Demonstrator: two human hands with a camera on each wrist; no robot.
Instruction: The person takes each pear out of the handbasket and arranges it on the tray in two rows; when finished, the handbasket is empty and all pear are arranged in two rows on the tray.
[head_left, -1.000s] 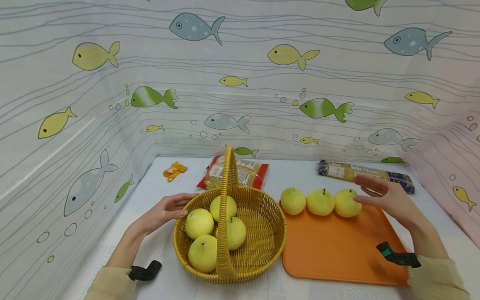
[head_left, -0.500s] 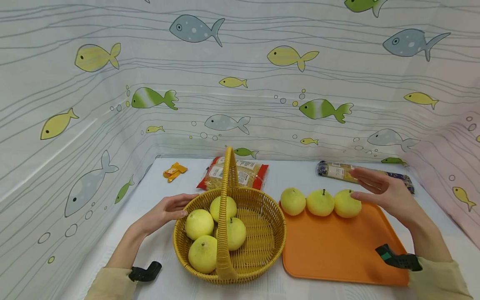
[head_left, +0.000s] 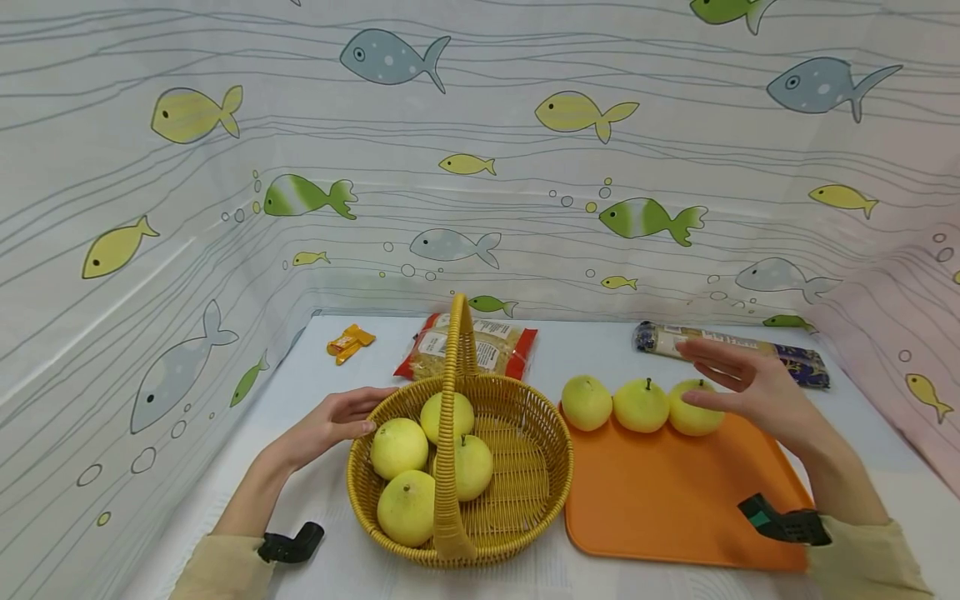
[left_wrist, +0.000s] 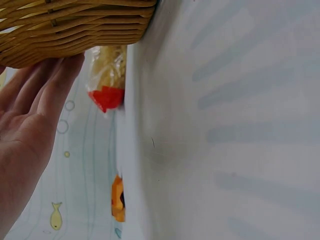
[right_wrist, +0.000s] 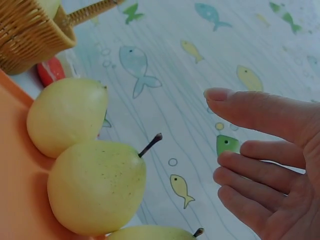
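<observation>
The left hand is resting its outstretched, relaxed fingers against the left side of the wicker basket, touching the wall without curling round it. The right hand is hovering above the orange tray, its thumb and fingers spread well apart and holding nothing; it is hanging beside the rightmost of three pears, which are sitting side by side in a row along the tray's far edge. The basket is standing just left of the tray, its tall handle arching over the middle, and four more pears are lying inside, mostly toward its left. Behind the basket a red-ended bag is lying on the white table, with orange wrappers resting to its left. A long packet is lying beyond the tray, partly hidden by the right hand.
</observation>
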